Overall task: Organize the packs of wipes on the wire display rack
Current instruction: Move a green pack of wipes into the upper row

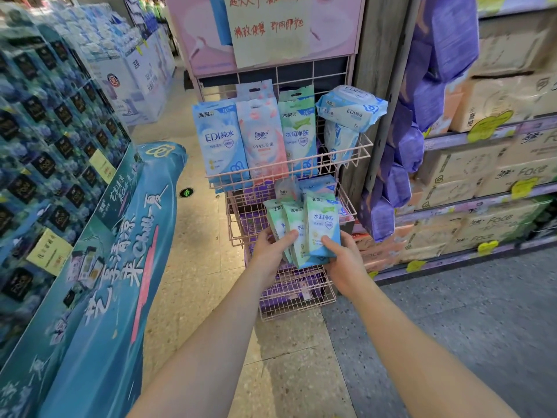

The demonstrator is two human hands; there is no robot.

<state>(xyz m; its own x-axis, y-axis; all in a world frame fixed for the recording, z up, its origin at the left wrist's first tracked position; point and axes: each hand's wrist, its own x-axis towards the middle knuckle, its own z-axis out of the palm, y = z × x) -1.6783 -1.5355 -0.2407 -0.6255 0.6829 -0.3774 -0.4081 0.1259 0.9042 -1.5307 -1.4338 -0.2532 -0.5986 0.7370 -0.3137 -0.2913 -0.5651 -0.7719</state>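
Both hands, left hand (pixel 272 251) and right hand (pixel 340 260), are clamping a fanned bunch of green wipe packs (pixel 304 227) in front of the pink wire rack (pixel 289 171), just below its top basket. Those slick packs are overlapping loosely, so one could probably be sliding out and dropping into the lower baskets.

Pink wire display rack (pixel 289 168) stands on the floor (pixel 193 285). Top basket, left to right: upright blue packs (pixel 218 140), pink packs (pixel 262 140), green packs (pixel 298 131); at the right edge, bulkier pale-blue packs (pixel 351 108) stacked. Lower baskets hold purple packs (pixel 289 289).
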